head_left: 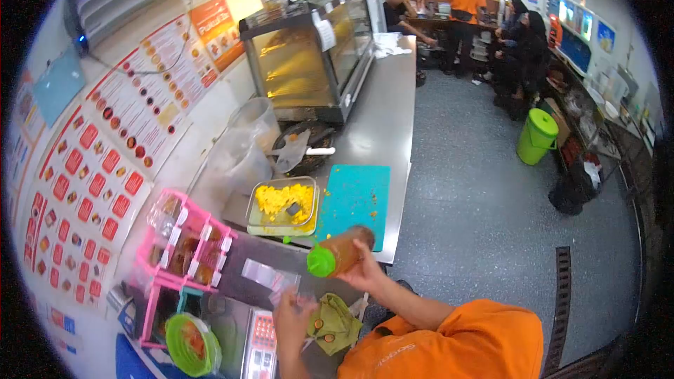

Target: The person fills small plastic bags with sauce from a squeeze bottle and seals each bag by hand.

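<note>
My right hand (366, 271) is wrapped round a clear squeeze bottle (344, 253) with brownish contents and a green cap. The bottle lies tilted, cap toward the left, over the near edge of the teal cutting board (358, 200). My left hand (293, 314) is lower down, beside a green cloth (335, 324) and above a scale with a keypad (262, 344). Its fingers are bent and blurred near something clear, which I cannot make out. Flat clear plastic packets (261, 274) lie just beyond that hand.
A glass container (282, 225) holds yellow pieces. Pink racks (184, 249) and a green bowl (189, 344) stand left. Beyond are clear tubs (242, 158), a pan (306, 161) and a display case (302, 63). Several people (463, 0) and a green bin (538, 137) are farther off.
</note>
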Available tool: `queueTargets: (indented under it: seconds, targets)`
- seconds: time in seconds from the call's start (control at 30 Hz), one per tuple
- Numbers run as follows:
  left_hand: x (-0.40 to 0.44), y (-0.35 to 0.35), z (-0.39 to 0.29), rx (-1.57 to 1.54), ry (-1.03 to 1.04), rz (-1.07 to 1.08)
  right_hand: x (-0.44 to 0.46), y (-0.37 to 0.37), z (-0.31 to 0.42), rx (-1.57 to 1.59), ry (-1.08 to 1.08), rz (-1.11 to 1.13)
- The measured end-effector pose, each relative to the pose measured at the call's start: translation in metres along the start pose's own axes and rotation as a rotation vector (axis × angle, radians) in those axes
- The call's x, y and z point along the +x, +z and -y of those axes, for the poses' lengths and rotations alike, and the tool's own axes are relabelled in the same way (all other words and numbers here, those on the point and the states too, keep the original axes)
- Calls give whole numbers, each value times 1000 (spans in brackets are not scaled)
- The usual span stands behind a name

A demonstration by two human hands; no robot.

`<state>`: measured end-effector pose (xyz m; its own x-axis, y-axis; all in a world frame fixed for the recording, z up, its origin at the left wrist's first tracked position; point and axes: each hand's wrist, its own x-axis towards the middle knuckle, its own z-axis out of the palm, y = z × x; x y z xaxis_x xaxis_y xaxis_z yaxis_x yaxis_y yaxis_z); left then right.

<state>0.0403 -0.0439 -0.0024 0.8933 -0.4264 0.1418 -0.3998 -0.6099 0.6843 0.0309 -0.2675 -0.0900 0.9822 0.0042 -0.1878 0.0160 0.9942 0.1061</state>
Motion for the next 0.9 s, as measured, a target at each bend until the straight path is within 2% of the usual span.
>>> queueTargets:
  seconds: [0.07, 0.13, 0.2, 0.27, 0.33, 0.67, 0.77, 0.83, 0.87, 0.9]
  targets:
    - [18, -16, -30, 53, 57, -73, -5, 19, 9, -85, -86, 15]
    - [37, -30, -58, 66, 23, -59, -15, 49, 17, -237, -209, 0]
    - [53, -39, -66, 153, 309, -156, -28, 80, 19, -376, -310, 18]
    - [61, -48, -78, 408, 463, -266, -37, 104, 25, -490, -366, 48]
    - [67, -59, -100, 350, 578, -304, -40, 117, 33, -551, -403, 71]
    - [59, -63, -122, 248, 662, -317, -54, 172, 45, -872, -524, 144]
    - [53, -58, -113, 118, 661, -295, -64, 197, 37, -948, -590, 184]
    - [46, -57, -103, -78, 687, -249, -66, 208, 36, -1092, -694, 181]
    - [41, -56, -100, -76, 665, -258, -67, 215, 33, -1099, -670, 181]
    - [35, -55, -102, -150, 559, -242, -69, 222, 30, -1157, -720, 242]
